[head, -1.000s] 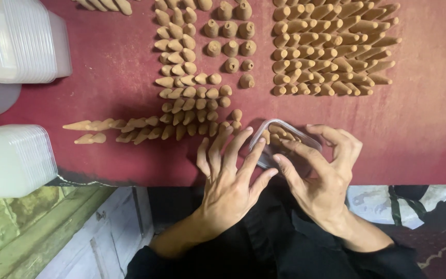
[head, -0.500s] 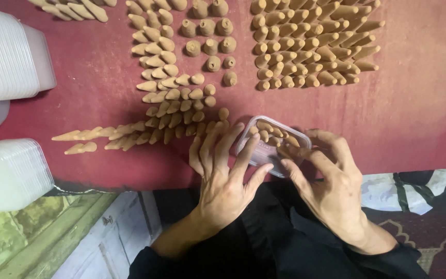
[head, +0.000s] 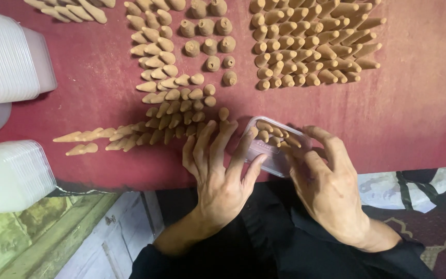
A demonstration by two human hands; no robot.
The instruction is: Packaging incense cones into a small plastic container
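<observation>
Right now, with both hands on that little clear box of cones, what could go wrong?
The small clear box sits close to the table edge, so a push from the right hand might slide it off and spill its cones. The left hand has its fingers spread among the loose cones, which it could scatter or knock out of their rows. The cones look crumbly, so a tight grip may chip their tips.
</observation>
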